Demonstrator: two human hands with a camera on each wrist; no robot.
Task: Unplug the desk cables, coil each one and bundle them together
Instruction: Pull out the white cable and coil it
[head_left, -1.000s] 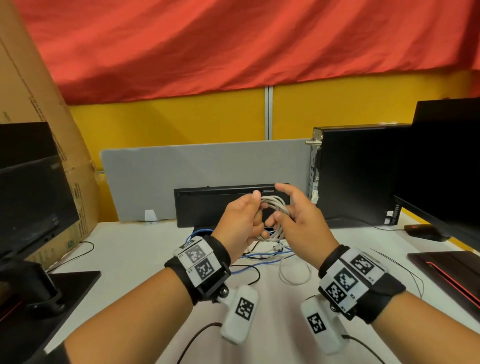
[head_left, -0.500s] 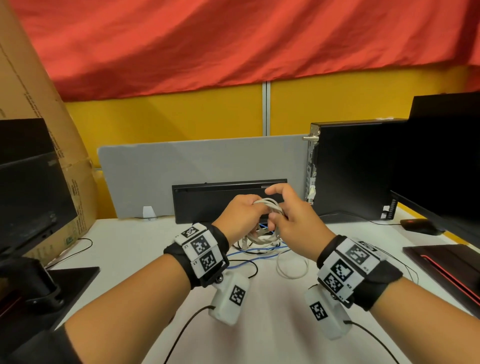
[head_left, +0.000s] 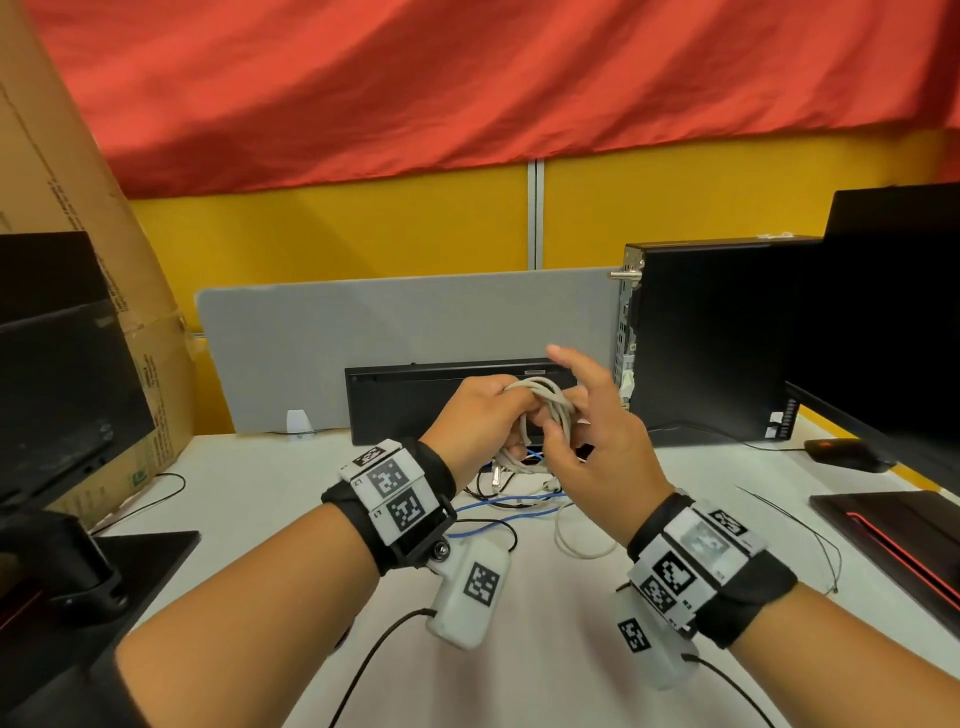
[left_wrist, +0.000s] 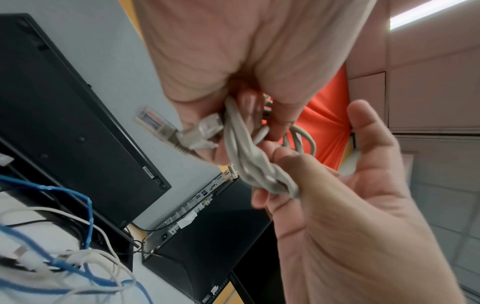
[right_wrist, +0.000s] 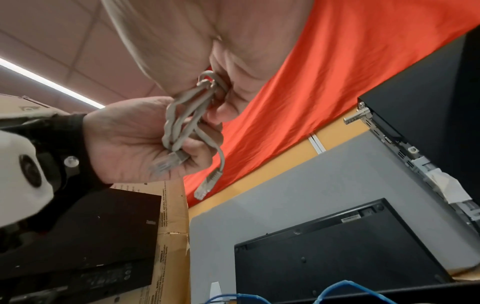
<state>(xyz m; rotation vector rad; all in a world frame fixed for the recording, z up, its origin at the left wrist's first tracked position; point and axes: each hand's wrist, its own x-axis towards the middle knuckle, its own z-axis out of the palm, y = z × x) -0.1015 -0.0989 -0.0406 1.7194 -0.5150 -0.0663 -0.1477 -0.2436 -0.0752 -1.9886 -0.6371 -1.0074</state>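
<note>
1. Left hand (head_left: 485, 415): raised above the white bench (head_left: 291, 525), fingers curled round the coiled grey network cable (head_left: 545, 410); in the left wrist view the coil's strands (left_wrist: 249, 156) pass under the curled fingers.
2. Right hand (head_left: 597, 447): just beside the left hand, touching the same coil. The thumb and lower fingers pinch the wrapped strands; the index finger points upward, clear of the cable.
3. Coiled grey network cable: held in the air between both hands, in front of the flat black device (head_left: 415, 400) standing on edge at the back of the bench. Several loops lie side by side and one strand winds round them, seen in the right wrist view (right_wrist: 182, 123).
4. Clear plastic connectors: one plug (right_wrist: 166, 164) lies against the left palm; a second plug (right_wrist: 207, 185) hangs free below the coil on a short tail.
5. Loose cables on the bench: thin blue cable (head_left: 519, 501) and white cable (head_left: 571, 540) lie tangled below the hands, also visible in the left wrist view (left_wrist: 88, 207).
6. Surroundings: grey felt divider panel (head_left: 322, 353) behind the flat device; black desktop computer tower (head_left: 717, 332) to the right; brown cardboard box (head_left: 57, 171) at left; red fabric drape (head_left: 467, 78) above a yellow wall.
</note>
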